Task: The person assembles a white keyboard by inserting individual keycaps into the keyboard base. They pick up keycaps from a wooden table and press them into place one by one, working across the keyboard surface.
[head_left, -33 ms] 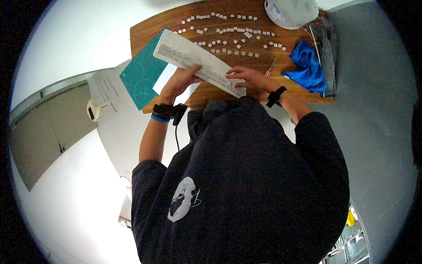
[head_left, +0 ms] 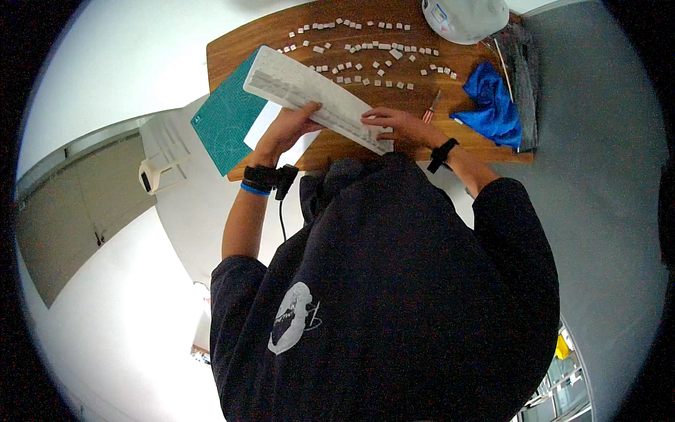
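Observation:
A long white keyboard slants above the table from upper left to lower right, lifted toward my body. Its keycaps appear to be off, though its inner rows are blurred. My left hand grips the lower long edge near the middle, thumb on top and the other fingers mostly hidden underneath. At the right end, my right hand has its bent fingers over the keyboard's face and edge. Beyond it, loose white keycaps lie in several uneven rows on the brown wooden table.
A green cutting mat and a white sheet lie at the left. To the right are a tool with a red-striped handle, a blue cloth and dark crumpled plastic. A rounded white object stands far right.

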Available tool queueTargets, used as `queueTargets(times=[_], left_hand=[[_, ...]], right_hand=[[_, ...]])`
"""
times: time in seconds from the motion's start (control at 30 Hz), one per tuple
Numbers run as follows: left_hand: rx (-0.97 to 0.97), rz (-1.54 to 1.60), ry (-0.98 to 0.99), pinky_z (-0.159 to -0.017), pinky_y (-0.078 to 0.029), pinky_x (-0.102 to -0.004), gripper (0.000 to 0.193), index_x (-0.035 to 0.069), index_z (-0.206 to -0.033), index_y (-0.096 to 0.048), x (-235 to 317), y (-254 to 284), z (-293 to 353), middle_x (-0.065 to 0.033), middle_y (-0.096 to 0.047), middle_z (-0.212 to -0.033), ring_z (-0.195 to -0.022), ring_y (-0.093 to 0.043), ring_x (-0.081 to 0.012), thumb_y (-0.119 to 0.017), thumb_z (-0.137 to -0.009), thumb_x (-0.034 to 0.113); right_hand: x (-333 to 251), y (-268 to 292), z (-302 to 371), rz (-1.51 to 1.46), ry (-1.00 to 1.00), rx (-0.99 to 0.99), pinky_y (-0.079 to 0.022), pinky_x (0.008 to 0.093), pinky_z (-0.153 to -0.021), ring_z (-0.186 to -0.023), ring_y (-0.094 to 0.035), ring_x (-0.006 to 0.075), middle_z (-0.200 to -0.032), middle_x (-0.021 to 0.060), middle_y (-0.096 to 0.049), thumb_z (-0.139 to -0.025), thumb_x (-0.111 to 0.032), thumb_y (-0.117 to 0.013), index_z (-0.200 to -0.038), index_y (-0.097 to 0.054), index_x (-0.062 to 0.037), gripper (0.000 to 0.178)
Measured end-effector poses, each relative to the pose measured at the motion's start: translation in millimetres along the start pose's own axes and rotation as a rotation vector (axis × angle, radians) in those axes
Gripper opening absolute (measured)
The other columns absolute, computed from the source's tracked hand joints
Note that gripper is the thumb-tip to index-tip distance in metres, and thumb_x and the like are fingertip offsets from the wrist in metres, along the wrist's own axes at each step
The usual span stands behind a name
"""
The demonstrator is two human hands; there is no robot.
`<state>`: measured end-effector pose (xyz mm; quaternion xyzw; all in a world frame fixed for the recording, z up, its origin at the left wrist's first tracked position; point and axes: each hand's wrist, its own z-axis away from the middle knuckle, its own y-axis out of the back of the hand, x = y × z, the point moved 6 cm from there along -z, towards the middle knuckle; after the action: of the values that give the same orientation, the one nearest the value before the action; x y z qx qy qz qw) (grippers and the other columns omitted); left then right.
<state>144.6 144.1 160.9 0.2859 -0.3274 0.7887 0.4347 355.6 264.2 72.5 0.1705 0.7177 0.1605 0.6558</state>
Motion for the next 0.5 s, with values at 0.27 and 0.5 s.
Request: queueTargets(times=[0.27, 0.5], left_hand=[[0.039, -0.048, 0.033, -0.092, -0.06, -0.0427, 0.06, 0.0, -0.142, -0.034, 0, 0, -1, -0.0203, -0.051, -0.136, -0.119, -0.059, -0.0355, -0.066, -0.094, 0.019], [0.059, -0.022, -0.005, -0.09, -0.061, -0.0422, 0.057, -0.001, -0.14, -0.035, 1, -2, -1, -0.0209, -0.054, -0.132, -0.115, -0.061, -0.0362, -0.065, -0.094, 0.016]], right_hand=[[21, -8, 32, 0.146, 0.029, -0.055, -0.051, 0.0415, -0.098, -0.12, -0.057, 0.0293, -0.13, 0.0093, -0.058, -0.089, -0.015, -0.071, -0.125, -0.064, -0.0103, 0.038], [45, -17, 28, -0.016, -0.202, 0.04, -0.052, 0.0372, -0.087, -0.105, -0.061, 0.0255, -0.117, 0.0089, -0.062, -0.09, -0.023, -0.072, -0.117, -0.07, -0.0059, 0.031]])
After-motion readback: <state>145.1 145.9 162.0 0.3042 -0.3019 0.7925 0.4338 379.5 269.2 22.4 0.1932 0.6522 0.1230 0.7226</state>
